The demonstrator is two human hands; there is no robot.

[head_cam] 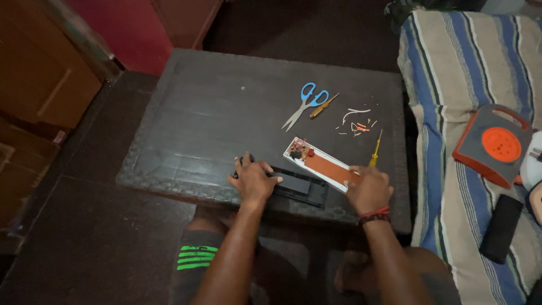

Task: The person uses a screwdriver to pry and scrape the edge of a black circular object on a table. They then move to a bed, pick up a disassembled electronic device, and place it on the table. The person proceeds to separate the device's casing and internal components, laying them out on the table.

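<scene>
My left hand (252, 179) rests on the left end of a black rectangular cover (299, 186) lying at the table's near edge. My right hand (370, 189) grips the near end of an opened white casing (323, 164) with a brown board inside and small red parts at its far end. The casing lies at an angle just behind the black cover. A yellow-handled screwdriver (375, 151) lies right beside my right hand.
On the dark woven table (192, 118) lie blue-handled scissors (305, 104), a small brown-handled screwdriver (323, 105) and several wire scraps (357, 122). To the right, a striped cloth (451, 85) carries an orange and grey cable reel (492, 146) and a black flat object (500, 227).
</scene>
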